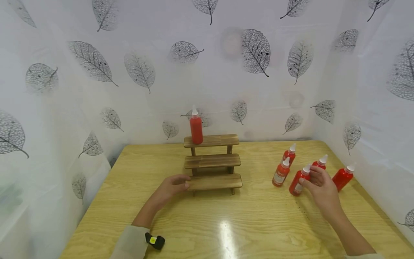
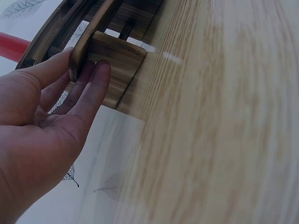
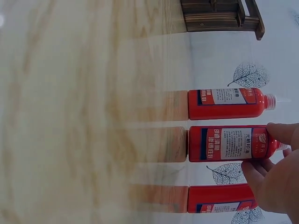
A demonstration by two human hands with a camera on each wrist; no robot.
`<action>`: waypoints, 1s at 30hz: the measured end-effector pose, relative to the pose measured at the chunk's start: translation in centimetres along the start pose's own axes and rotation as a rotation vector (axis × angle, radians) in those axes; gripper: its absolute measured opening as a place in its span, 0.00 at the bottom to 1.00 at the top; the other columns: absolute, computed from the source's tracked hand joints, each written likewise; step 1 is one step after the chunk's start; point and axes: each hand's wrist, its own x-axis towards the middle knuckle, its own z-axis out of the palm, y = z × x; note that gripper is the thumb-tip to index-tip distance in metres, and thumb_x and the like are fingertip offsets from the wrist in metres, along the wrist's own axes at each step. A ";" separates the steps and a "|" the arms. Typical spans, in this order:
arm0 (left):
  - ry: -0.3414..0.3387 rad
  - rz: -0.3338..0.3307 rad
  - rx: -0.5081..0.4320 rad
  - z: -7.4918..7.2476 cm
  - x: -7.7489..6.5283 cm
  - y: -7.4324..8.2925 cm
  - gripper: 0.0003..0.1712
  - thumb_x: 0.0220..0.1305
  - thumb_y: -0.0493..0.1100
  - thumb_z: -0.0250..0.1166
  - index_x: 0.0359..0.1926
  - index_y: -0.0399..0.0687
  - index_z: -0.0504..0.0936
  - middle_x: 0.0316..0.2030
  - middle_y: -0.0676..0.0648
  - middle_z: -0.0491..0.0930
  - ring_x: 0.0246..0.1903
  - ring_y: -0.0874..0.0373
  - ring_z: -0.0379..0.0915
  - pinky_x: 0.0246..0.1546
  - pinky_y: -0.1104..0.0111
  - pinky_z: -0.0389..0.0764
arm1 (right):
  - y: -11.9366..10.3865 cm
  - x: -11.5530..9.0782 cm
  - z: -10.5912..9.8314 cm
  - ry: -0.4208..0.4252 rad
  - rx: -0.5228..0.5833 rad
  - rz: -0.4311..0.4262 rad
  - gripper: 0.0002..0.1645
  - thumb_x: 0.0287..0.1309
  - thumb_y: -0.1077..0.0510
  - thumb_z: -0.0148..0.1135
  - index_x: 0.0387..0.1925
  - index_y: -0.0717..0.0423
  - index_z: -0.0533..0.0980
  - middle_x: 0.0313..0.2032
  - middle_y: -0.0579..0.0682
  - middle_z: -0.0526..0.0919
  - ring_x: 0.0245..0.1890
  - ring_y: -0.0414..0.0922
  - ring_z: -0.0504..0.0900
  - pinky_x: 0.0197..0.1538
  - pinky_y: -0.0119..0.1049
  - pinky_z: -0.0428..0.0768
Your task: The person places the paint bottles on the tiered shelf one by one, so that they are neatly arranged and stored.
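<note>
A three-step wooden stand (image 1: 213,181) stands on the table, and one red bottle (image 1: 196,129) with a white pointed cap is upright on its top step. My left hand (image 1: 173,187) pinches the left end of the lowest step; in the left wrist view the thumb lies on one side of the board and the fingers (image 2: 93,88) on the other. At the right, my right hand (image 1: 321,189) grips a red squeeze bottle (image 3: 229,143) near its neck. That bottle is upright, its base at or just above the table. Its label shows in the right wrist view.
Several more red bottles stand around my right hand: one front left (image 1: 280,175), one behind it (image 1: 289,154), one behind the hand (image 1: 319,163) and one at the right (image 1: 343,178). A white leaf-printed curtain (image 1: 213,82) surrounds the wooden table (image 1: 252,223).
</note>
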 end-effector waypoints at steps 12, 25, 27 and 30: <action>-0.007 0.002 -0.020 0.0 -0.1 0.1 0.27 0.71 0.50 0.64 0.65 0.42 0.75 0.66 0.37 0.72 0.59 0.47 0.75 0.63 0.51 0.75 | -2.3 -0.5 -1.1 0.075 -0.047 -0.070 0.39 0.67 0.50 0.65 0.73 0.56 0.62 0.61 0.54 0.77 0.48 0.19 0.70 0.46 0.11 0.74; 0.000 -0.006 -0.022 -0.1 -0.1 0.1 0.27 0.71 0.50 0.64 0.65 0.43 0.75 0.67 0.37 0.72 0.59 0.47 0.75 0.63 0.51 0.75 | -7.2 -0.1 -1.7 0.107 0.000 -0.200 0.36 0.65 0.57 0.67 0.71 0.51 0.66 0.57 0.36 0.76 0.53 0.23 0.73 0.49 0.11 0.74; 0.001 -0.007 -0.015 -0.1 0.0 0.0 0.27 0.71 0.50 0.64 0.65 0.43 0.75 0.67 0.38 0.72 0.59 0.47 0.75 0.62 0.51 0.75 | -7.9 0.1 -1.5 0.106 0.019 -0.223 0.34 0.65 0.58 0.67 0.70 0.51 0.68 0.57 0.36 0.77 0.54 0.26 0.74 0.50 0.11 0.73; 0.006 -0.012 -0.016 -0.1 0.0 0.0 0.27 0.70 0.51 0.65 0.65 0.44 0.76 0.66 0.38 0.72 0.59 0.47 0.75 0.62 0.52 0.75 | -9.3 0.5 -1.2 0.093 0.047 -0.240 0.32 0.65 0.59 0.67 0.68 0.52 0.69 0.56 0.37 0.77 0.55 0.29 0.75 0.51 0.12 0.74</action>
